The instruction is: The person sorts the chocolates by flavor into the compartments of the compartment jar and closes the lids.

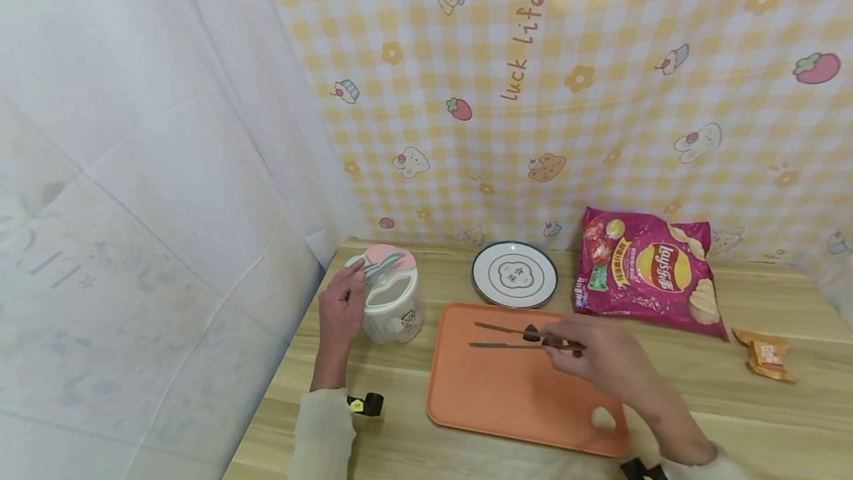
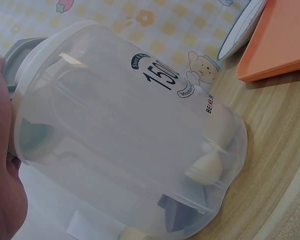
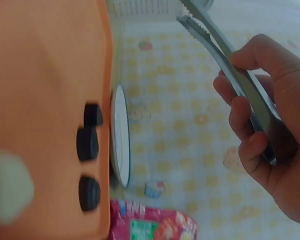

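Note:
At the left, my left hand (image 1: 341, 306) pinches the grey flap (image 1: 384, 265) of a clear storage container (image 1: 385, 326) with a pink-and-white lid. Through its wall in the left wrist view, pale pieces (image 2: 206, 169) and a grey-blue piece (image 2: 182, 212) show at the bottom. My right hand (image 1: 593, 354) grips metal tongs (image 3: 224, 62), whose arms stand apart over the orange cutting board (image 1: 493, 398). Nothing sits between the tong tips. Several small dark pieces (image 3: 87, 143) lie on the board, partly hidden by the tongs and hand in the head view.
Behind the board a round white plate (image 1: 489, 280) with a dark rim lies on the wooden table. A purple bag of chips (image 1: 640, 272) rests at the back right, and a small orange packet (image 1: 766, 354) lies farther right. A checkered curtain (image 1: 493, 132) hangs behind.

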{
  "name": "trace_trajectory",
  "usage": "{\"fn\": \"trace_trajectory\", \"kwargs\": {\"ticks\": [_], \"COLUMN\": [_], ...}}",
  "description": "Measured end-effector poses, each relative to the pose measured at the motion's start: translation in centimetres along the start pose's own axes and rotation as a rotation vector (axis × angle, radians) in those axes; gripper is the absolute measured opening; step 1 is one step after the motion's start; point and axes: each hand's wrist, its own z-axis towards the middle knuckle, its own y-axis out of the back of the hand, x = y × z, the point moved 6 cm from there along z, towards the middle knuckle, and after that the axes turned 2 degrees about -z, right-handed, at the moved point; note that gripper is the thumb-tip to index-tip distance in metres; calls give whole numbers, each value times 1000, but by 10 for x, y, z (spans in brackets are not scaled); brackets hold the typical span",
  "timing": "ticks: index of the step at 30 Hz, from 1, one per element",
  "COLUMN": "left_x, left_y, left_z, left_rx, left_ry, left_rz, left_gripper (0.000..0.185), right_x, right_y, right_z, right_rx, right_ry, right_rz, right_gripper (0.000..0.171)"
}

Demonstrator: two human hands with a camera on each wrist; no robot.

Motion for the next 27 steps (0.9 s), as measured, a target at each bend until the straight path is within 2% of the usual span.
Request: {"fn": "trace_trajectory", "kwargs": {"ticks": [3,6,14,19,22,27], "left_x": [-2,-2,-3,-2,-1,-1], "left_y": [-1,-1,-1,-2,-2,-3], "left_z": [0,0,1,1,1,1], "left_rx": [2,4,6,9,8,3], "left_ry": [-2,-1,-9,-15,-12,-6], "left_rz": [2,-3,-2,-17,-27,-20], "left_gripper": [24,24,21,17,16,16], "right_x": [-10,-21,-46,-54,-58,-65], "right_y": [12,21,35,45,51,59], "right_z": [-12,-23,-46,-57,-63,-71], "right_rx": [-10,12,122,107,83,114], "right_ry": [49,61,12,46,74,48], "right_rz": [-1,16,-12,20,-6,-42], "right_gripper": [27,29,27,30,31,30]}}
